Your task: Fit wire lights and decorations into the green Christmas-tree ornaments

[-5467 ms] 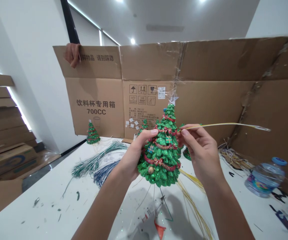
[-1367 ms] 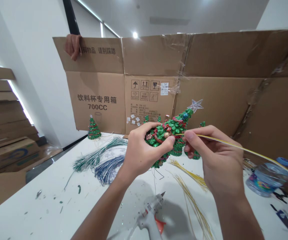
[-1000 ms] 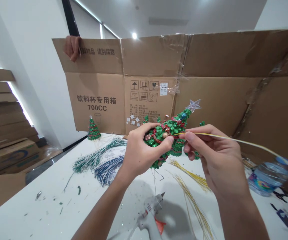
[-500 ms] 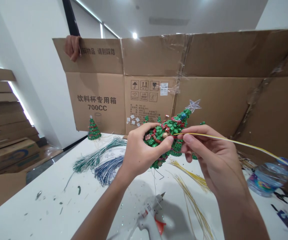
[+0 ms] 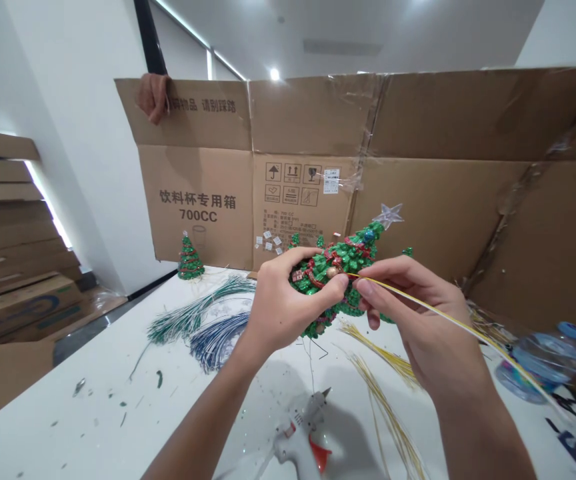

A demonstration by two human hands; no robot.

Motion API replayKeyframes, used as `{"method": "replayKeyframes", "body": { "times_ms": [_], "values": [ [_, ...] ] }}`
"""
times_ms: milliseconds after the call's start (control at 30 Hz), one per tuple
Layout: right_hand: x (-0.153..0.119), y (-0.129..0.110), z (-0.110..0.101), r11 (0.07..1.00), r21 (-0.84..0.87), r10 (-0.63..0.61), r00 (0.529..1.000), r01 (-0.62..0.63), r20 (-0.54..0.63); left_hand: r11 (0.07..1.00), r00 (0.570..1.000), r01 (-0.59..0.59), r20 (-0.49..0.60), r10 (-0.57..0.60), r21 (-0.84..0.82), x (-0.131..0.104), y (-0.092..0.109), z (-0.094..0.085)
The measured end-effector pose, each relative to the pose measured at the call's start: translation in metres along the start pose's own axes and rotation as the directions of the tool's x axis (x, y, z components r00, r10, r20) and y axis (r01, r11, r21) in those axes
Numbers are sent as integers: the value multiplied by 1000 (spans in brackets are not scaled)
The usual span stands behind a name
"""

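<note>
My left hand [image 5: 293, 293] is wrapped round a small green Christmas tree [image 5: 353, 257], tilted with its clear star [image 5: 389, 217] up to the right. Red garland, a gold ball and a blue ball decorate its branches. Between thumb and forefinger, my right hand [image 5: 413, 313] pinches a thin yellow-and-white strand [image 5: 438, 310]. The strand's tip meets the tree beside the gold ball, close to my left thumb; whether it is fixed there I cannot tell. Its long end trails over my right hand toward the lower right. Below both hands lies a grey glue gun [image 5: 298, 433] with a red trigger.
Green wires [image 5: 193, 310], blue wires [image 5: 218, 340] and yellow wires [image 5: 385, 413] lie bundled on the white table [image 5: 68, 427]. A smaller decorated tree [image 5: 189, 257] stands back left. A water bottle [image 5: 543, 360] is at right. Cardboard [image 5: 428, 200] walls the back; another person's hand [image 5: 154, 98] grips its top.
The strand's trailing part has dropped lower, and my right hand has shifted slightly left and down. My left hand keeps its hold on the tree. The view has moved slightly.
</note>
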State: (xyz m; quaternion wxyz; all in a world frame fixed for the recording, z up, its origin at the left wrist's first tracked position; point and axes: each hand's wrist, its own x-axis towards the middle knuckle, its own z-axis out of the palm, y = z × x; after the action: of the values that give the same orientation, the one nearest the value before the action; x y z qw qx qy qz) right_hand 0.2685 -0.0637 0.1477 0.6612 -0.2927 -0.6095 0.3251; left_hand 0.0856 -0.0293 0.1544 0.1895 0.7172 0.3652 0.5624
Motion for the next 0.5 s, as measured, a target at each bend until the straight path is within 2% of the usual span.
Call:
{"method": "replayKeyframes", "body": {
  "times_ms": [133,333,500],
  "values": [
    [0,-1,-1,997,-75,15,1000,-15,1,1000,1000,0,7,0,-3,0,-1,0],
    [-3,-6,1,993,-90,78,997,-76,18,1000,1000,-7,2,7,2,1,0,-1],
    [-5,-8,4,985,-170,38,999,-37,1,1000,1000,-8,2,8,9,1,1,-3]
  ]
}}
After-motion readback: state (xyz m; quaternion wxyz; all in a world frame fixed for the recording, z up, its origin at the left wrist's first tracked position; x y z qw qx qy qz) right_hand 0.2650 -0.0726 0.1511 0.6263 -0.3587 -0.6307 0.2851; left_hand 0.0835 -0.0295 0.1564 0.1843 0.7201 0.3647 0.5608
